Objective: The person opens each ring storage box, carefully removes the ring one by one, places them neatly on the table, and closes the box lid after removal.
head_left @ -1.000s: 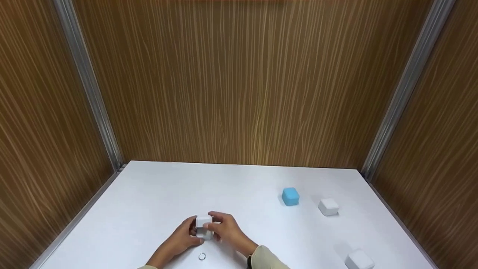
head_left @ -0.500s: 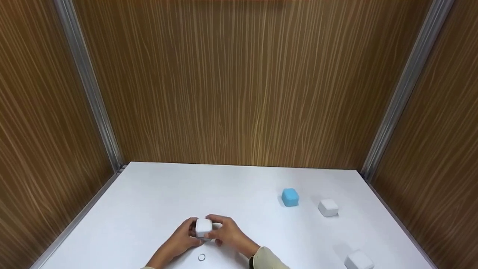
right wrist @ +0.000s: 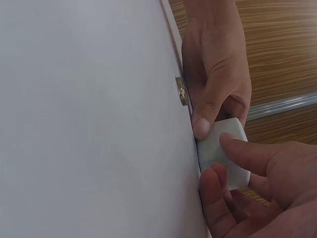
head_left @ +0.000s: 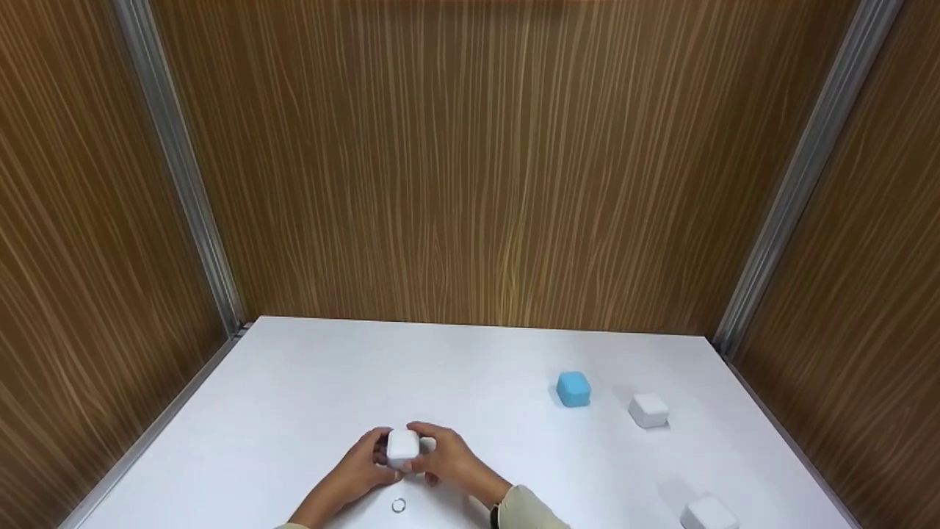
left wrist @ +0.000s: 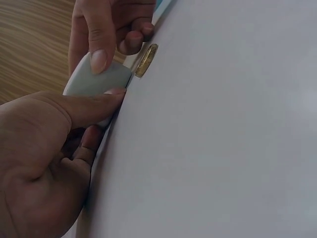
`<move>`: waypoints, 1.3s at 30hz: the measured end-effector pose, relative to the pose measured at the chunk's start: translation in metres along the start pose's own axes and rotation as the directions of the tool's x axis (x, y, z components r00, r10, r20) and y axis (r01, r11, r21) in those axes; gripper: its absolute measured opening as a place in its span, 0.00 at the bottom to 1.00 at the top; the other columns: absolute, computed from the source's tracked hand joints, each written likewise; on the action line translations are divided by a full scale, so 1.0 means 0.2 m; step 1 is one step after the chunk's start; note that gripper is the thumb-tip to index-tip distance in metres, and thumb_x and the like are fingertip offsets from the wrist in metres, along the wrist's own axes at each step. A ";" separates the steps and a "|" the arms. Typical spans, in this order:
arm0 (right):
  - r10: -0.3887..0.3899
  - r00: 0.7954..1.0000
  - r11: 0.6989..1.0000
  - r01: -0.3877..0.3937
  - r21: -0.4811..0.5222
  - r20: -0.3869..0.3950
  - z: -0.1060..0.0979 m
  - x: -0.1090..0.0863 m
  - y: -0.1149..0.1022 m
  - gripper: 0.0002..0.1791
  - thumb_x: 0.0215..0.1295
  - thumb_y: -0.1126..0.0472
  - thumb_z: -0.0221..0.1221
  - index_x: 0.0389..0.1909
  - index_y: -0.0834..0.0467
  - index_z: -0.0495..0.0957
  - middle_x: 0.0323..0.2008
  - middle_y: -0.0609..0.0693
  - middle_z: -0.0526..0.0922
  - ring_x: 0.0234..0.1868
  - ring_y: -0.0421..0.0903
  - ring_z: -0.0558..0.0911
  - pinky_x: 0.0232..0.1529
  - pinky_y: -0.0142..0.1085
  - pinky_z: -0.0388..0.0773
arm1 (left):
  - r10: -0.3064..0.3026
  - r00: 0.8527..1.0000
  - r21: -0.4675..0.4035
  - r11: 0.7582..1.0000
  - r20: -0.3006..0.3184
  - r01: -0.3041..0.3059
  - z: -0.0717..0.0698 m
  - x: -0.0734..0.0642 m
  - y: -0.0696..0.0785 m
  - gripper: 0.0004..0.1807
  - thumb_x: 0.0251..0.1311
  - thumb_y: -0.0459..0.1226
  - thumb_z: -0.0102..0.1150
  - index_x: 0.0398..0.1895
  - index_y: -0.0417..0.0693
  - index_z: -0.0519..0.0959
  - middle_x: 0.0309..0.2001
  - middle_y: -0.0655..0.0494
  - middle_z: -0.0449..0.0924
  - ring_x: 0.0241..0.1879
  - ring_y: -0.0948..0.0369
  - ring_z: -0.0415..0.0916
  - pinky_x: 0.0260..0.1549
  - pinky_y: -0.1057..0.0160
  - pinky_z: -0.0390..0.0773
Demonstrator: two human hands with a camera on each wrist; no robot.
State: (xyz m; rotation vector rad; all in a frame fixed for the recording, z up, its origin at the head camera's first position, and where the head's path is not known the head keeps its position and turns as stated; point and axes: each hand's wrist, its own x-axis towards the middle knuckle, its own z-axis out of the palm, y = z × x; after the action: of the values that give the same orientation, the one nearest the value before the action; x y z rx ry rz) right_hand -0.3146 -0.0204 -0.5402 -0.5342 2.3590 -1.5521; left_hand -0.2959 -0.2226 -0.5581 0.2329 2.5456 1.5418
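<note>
Both hands grip one small white box with rounded corners, low over the white table near its front. My left hand holds the box from the left, its thumb along the near lower edge, as the left wrist view shows. From the right, my right hand pinches the upper part between thumb and fingers; its thumb lies on the near face in the right wrist view. Just in front of the box lies a ring, gold in the left wrist view. Fingers hide the box's sides.
A blue rounded cube stands right of the hands. Beyond it are a white rounded cube and another white cube at the front right. Wood-grain panels enclose the white table at back and sides.
The box's white upper part has come down over its greyish lower part, and the dark line between them no longer shows. My right hand moved slightly down with it; the ring stayed put.
</note>
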 end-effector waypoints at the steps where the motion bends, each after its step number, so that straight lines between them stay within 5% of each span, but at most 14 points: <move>1: 0.000 1.000 1.000 0.000 -0.009 -0.001 0.00 0.00 0.00 0.36 0.54 0.68 0.72 0.66 0.56 0.75 0.58 0.52 0.81 0.16 0.39 0.74 0.18 0.28 0.73 | -0.007 1.000 0.002 1.000 -0.001 0.007 0.00 0.00 0.00 0.44 0.50 0.34 0.74 0.70 0.35 0.63 0.62 0.42 0.72 0.53 0.55 0.78 0.60 0.46 0.75; 12: -0.001 1.000 0.999 0.001 -0.051 0.003 0.00 0.00 -0.02 0.36 0.54 0.69 0.72 0.66 0.57 0.74 0.59 0.53 0.80 0.18 0.41 0.76 0.19 0.30 0.75 | -0.011 1.000 0.035 0.999 0.002 0.011 0.00 -0.01 0.03 0.43 0.51 0.33 0.73 0.71 0.36 0.63 0.62 0.41 0.70 0.58 0.49 0.74 0.65 0.41 0.69; 15: -0.007 1.000 0.991 0.009 -0.133 0.020 -0.01 0.01 -0.03 0.37 0.54 0.68 0.72 0.67 0.57 0.72 0.60 0.53 0.79 0.26 0.45 0.81 0.25 0.34 0.80 | 0.014 1.000 0.058 0.998 0.018 -0.015 -0.01 -0.03 0.05 0.48 0.51 0.34 0.73 0.74 0.35 0.58 0.64 0.38 0.67 0.61 0.45 0.71 0.66 0.39 0.68; 20: -0.095 0.995 0.913 0.098 -0.396 0.027 -0.03 0.00 -0.05 0.39 0.54 0.58 0.74 0.68 0.56 0.72 0.65 0.55 0.76 0.60 0.55 0.81 0.58 0.49 0.80 | 0.015 0.999 0.116 0.993 0.049 -0.021 -0.04 -0.07 0.11 0.56 0.53 0.44 0.74 0.78 0.37 0.50 0.68 0.36 0.60 0.64 0.39 0.69 0.65 0.37 0.68; 24: -0.171 0.985 0.829 0.159 -0.536 0.028 -0.06 -0.02 -0.06 0.40 0.56 0.46 0.73 0.68 0.54 0.72 0.67 0.55 0.75 0.65 0.55 0.77 0.61 0.52 0.77 | 0.006 0.999 0.209 0.978 0.032 -0.013 -0.07 -0.11 0.14 0.58 0.54 0.57 0.70 0.79 0.41 0.50 0.74 0.36 0.54 0.70 0.33 0.59 0.67 0.32 0.61; 35: -0.261 0.965 0.671 0.204 -0.713 0.031 -0.19 -0.10 -0.08 0.42 0.62 0.34 0.63 0.72 0.51 0.68 0.74 0.58 0.64 0.73 0.59 0.66 0.68 0.58 0.67 | 0.123 0.992 0.527 0.846 -0.042 -0.082 -0.02 -0.12 0.26 0.48 0.64 0.59 0.59 0.78 0.41 0.56 0.77 0.35 0.49 0.76 0.37 0.46 0.69 0.33 0.58; 39: -0.277 0.961 0.646 0.202 -0.736 0.020 -0.25 -0.13 -0.07 0.44 0.62 0.32 0.60 0.73 0.51 0.66 0.75 0.58 0.62 0.74 0.59 0.63 0.72 0.59 0.61 | 0.167 0.985 0.609 0.787 -0.050 -0.103 0.01 -0.11 0.30 0.47 0.66 0.59 0.56 0.78 0.42 0.56 0.78 0.35 0.49 0.76 0.37 0.47 0.71 0.35 0.56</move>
State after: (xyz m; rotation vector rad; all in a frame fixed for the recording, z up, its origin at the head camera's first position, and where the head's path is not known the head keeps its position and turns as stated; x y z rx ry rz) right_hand -0.3099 0.0273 -0.5064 -0.9897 3.0514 -0.6089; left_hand -0.2710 -0.1989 -0.5048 0.4263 3.0927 0.7195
